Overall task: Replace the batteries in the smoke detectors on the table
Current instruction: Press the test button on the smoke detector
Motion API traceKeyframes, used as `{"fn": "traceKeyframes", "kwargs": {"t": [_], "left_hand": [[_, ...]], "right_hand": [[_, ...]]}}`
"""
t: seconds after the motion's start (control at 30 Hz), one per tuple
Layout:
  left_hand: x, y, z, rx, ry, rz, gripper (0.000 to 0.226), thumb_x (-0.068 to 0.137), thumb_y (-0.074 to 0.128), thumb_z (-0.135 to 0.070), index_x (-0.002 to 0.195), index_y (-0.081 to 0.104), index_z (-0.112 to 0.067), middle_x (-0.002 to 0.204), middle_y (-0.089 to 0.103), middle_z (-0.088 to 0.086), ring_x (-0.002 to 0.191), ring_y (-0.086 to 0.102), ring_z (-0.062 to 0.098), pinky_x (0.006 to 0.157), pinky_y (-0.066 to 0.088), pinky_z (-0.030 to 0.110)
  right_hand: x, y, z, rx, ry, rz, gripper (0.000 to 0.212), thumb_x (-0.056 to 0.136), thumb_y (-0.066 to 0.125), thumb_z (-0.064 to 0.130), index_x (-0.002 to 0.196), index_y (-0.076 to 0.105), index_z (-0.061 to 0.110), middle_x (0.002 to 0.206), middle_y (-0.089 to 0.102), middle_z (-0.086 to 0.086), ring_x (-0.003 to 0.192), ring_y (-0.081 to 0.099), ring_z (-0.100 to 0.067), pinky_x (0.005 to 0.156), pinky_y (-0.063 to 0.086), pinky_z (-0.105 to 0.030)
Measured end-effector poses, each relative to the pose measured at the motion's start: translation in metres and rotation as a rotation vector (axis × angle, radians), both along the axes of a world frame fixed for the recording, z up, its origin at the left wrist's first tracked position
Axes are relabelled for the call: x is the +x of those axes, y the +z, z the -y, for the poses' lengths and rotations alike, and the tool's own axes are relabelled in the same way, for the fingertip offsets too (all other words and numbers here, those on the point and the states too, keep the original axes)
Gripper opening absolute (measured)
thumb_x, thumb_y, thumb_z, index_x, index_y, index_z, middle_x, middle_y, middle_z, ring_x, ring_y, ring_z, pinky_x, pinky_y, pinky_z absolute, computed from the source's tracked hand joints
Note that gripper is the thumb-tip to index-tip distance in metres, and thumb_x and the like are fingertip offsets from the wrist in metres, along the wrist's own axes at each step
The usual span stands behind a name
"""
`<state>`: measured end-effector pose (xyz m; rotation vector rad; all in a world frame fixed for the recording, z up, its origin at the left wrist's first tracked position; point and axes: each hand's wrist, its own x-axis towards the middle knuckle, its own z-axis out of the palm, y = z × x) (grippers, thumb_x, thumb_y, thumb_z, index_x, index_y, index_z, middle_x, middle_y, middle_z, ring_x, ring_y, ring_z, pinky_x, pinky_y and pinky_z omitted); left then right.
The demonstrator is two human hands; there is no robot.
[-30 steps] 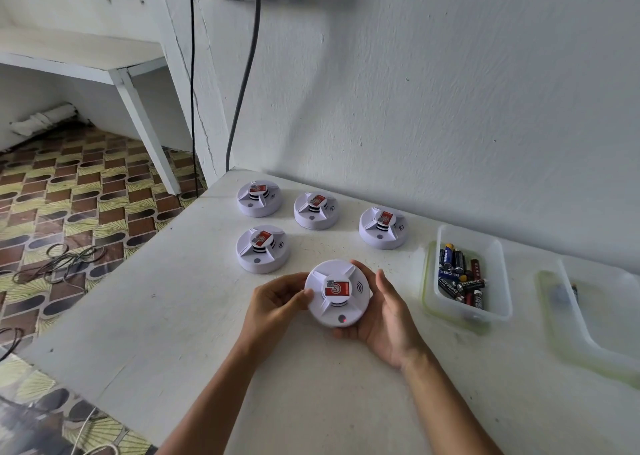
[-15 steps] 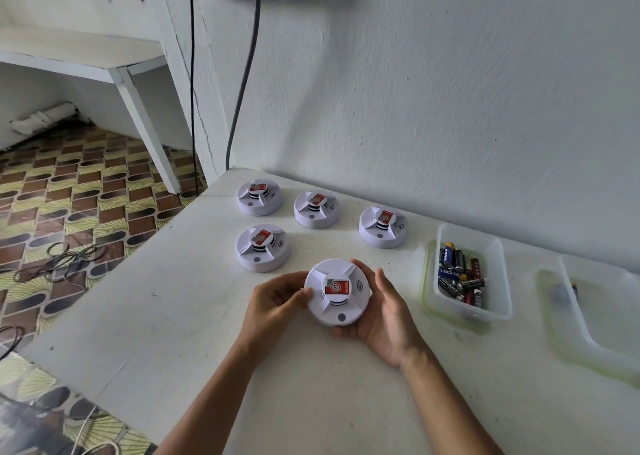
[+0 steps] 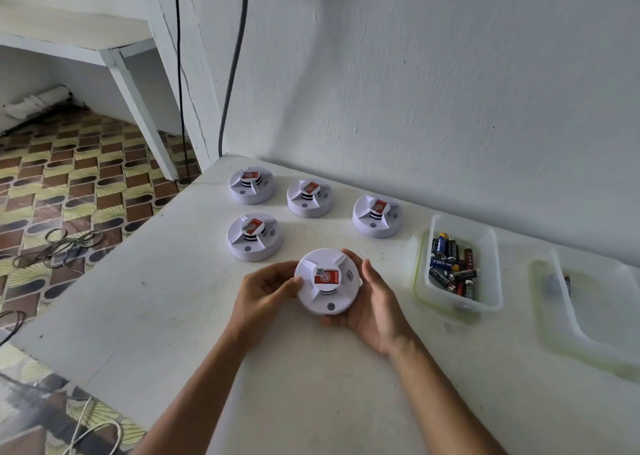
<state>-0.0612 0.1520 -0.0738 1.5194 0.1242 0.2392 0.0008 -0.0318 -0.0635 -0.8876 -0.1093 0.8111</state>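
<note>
Both hands clasp one smoke detector (image 3: 327,281): left hand (image 3: 263,290) pinches its rim, right hand (image 3: 372,302) cups beneath. Risk: twisting unevenly (cover stiff, likely) slips it onto table (image 3: 173,316).

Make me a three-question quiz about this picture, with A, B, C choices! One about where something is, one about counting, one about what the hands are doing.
1. Where is the tub of batteries?
A. right of the detectors
B. on the floor
C. on the shelf

2. How many smoke detectors are there?
A. three
B. five
C. eight

3. What are the hands doing?
A. resting flat on the table
B. picking out batteries
C. holding one detector

Answers:
1 A, the tub sits on the table right of them.
2 B, four lie on the table and one is held.
3 C, the left hand and right hand both grip the near detector.
</note>
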Motion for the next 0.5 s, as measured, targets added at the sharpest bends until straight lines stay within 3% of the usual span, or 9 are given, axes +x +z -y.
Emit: {"fn": "traceKeyframes", "kwargs": {"t": [0.07,0.17,0.3,0.4,0.5], "left_hand": [[0.002,0.001,-0.001,-0.019,0.000,-0.018,0.032,0.083,0.066,-0.017,0.112,0.070,-0.005,0.108,0.074,0.010,0.100,0.070,0.024,0.085,0.056,0.033],[0.005,0.005,0.004,-0.064,0.023,-0.061,0.028,0.080,0.067,-0.015,0.107,0.073,-0.010,0.102,0.075,0.011,0.092,0.070,0.021,0.078,0.057,0.030],[0.009,0.013,0.006,-0.134,0.024,-0.116,0.023,0.078,0.067,-0.014,0.098,0.078,-0.019,0.101,0.075,0.013,0.090,0.070,0.022,0.081,0.058,0.035],[0.007,0.016,0.003,-0.167,-0.002,-0.152,0.027,0.078,0.066,-0.014,0.104,0.075,-0.012,0.103,0.074,0.017,0.090,0.069,0.026,0.081,0.057,0.040],[0.010,0.021,-0.003,-0.162,-0.066,-0.168,0.035,0.079,0.066,-0.015,0.112,0.070,-0.004,0.104,0.073,0.019,0.089,0.070,0.026,0.074,0.058,0.035]], "right_hand": [[0.000,-0.001,-0.001,-0.001,-0.012,0.017,0.049,0.086,0.048,0.052,0.129,0.049,0.029,0.123,0.064,-0.009,0.096,0.064,-0.029,0.065,0.053,-0.039],[0.001,-0.003,0.002,-0.030,-0.022,0.045,0.062,0.080,0.064,0.048,0.135,0.045,0.026,0.126,0.061,-0.013,0.099,0.064,-0.030,0.064,0.054,-0.041],[0.000,0.000,0.002,-0.112,-0.064,0.171,0.055,0.079,0.065,0.026,0.131,0.049,0.023,0.116,0.066,-0.010,0.096,0.066,-0.030,0.065,0.056,-0.043],[-0.007,-0.004,-0.001,-0.395,-0.164,0.410,0.068,0.067,0.074,0.035,0.129,0.051,0.020,0.121,0.065,-0.004,0.108,0.063,-0.021,0.083,0.056,-0.042],[-0.014,-0.003,-0.004,-0.654,-0.252,0.632,0.093,0.058,0.081,0.046,0.138,0.042,0.023,0.134,0.052,0.005,0.122,0.051,-0.005,0.103,0.047,-0.033]]}}
